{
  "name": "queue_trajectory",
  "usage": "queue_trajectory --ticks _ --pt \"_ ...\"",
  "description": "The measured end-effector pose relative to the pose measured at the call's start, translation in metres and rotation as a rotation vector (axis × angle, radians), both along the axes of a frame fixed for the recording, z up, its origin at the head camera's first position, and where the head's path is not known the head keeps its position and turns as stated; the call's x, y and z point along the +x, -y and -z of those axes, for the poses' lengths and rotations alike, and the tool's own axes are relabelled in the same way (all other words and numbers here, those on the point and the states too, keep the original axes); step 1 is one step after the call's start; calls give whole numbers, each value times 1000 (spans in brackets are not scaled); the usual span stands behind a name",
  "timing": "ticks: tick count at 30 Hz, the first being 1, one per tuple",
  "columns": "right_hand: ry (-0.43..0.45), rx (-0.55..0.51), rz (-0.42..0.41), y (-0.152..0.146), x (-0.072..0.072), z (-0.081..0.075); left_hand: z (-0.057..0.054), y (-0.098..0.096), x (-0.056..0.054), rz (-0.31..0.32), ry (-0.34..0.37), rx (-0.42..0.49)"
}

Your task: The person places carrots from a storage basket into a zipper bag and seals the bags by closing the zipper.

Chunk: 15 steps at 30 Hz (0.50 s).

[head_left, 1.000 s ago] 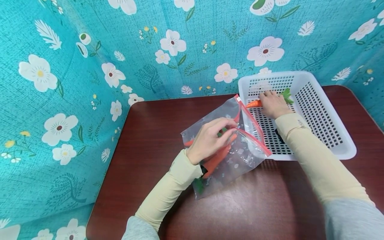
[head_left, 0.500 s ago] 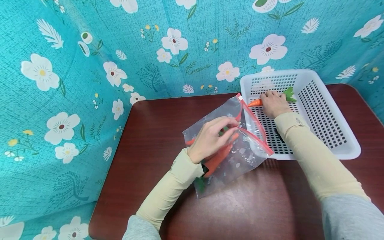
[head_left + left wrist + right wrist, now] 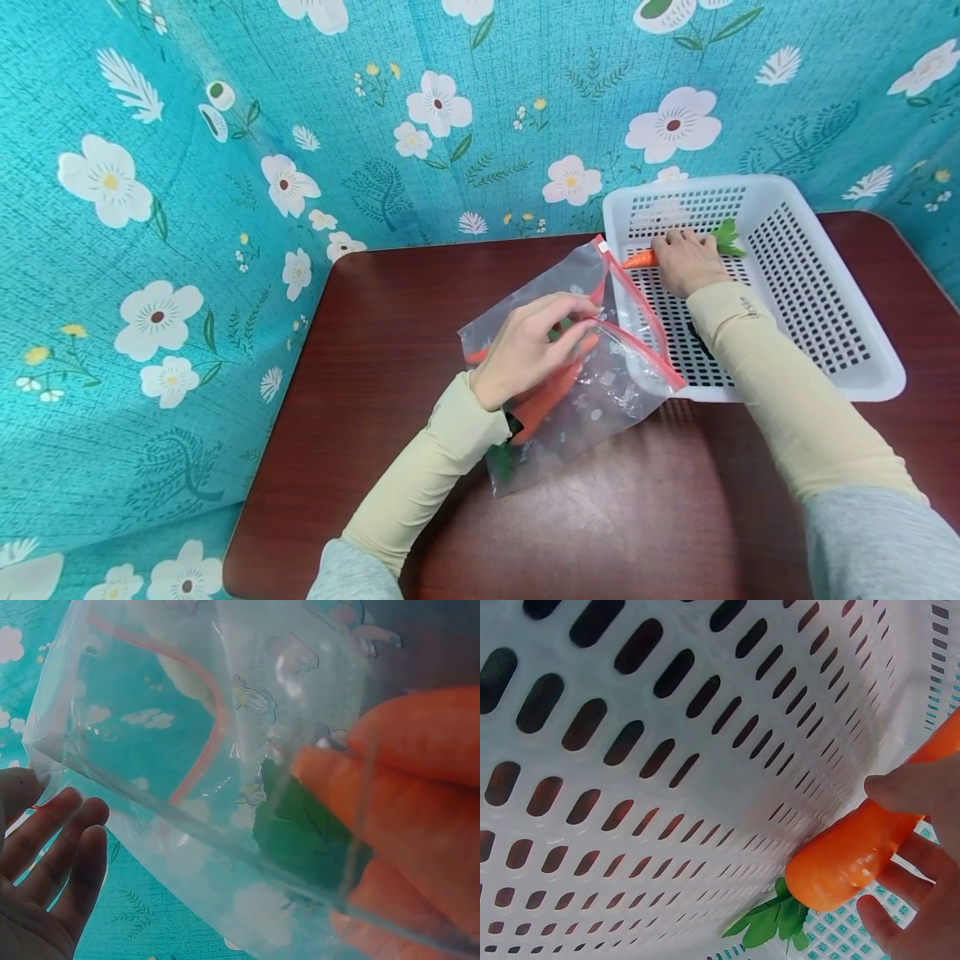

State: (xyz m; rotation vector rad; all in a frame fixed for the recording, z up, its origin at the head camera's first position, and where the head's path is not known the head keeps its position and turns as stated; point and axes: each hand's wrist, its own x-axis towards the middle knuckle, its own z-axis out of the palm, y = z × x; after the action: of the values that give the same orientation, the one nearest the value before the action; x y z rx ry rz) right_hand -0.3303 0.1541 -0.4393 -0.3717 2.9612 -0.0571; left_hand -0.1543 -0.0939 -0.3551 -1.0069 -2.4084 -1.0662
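My left hand (image 3: 528, 346) pinches the red-edged mouth of a clear zip bag (image 3: 611, 408), whose opening faces the basket. Inside the bag lie several orange carrots (image 3: 543, 404) with green tops, also seen through the plastic as carrots (image 3: 420, 802) in the left wrist view. Over in the white basket (image 3: 873, 358), my right hand (image 3: 686, 260) grips one carrot (image 3: 640, 259), its tip pointing toward the bag. The right wrist view shows thumb and fingers round this carrot (image 3: 847, 866), near its leafy green top (image 3: 772, 919). My palm hides part of it in the head view.
The slatted basket stands at the back right of a dark red wooden table (image 3: 360, 350), against a blue flowered cloth (image 3: 450, 142). One corner of the bag's mouth, with a white slider (image 3: 603, 247), lies against the basket's left rim.
Both hands stay in nearly the same place, the left at the bag's mouth and the right on the carrot. The head view has shifted only slightly.
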Motion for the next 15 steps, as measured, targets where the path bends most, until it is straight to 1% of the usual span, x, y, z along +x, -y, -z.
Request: queue_trajectory --ticks 7,15 --pt "-19 -9 -12 -1 2 0 0 1 1 -2 13 -1" --pt "-15 23 -18 -2 0 1 0 2 1 -4 20 -4"
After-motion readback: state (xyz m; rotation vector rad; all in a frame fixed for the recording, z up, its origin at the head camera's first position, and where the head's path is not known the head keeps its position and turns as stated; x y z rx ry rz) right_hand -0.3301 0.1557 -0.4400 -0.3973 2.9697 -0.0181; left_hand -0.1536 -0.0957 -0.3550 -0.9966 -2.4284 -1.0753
